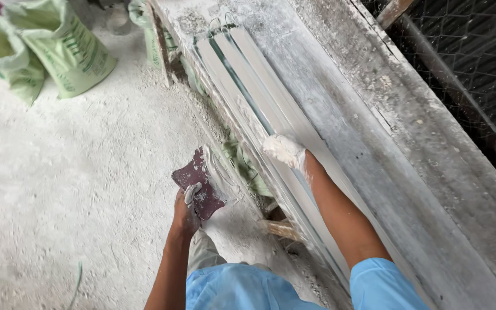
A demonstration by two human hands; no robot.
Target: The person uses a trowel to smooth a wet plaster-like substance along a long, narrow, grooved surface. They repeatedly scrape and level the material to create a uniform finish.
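Observation:
My left hand (186,208) grips a dark reddish sheet of sandpaper (197,182), held out over the dusty floor just left of the bench. My right hand (285,150), coated in white plaster, rests flat on a long white moulded strip (248,74) that lies lengthwise on the bench. The strip has raised ridges and a greenish groove running along it. Thin wire loops stick out at its far end. Both sleeves are light blue.
The bench (386,115) is a long dusty slab running up and away. Wire mesh (466,51) stands to its right. Green sacks (58,46) lie on the white-dusted floor at the upper left. Wooden bench supports show under the edge.

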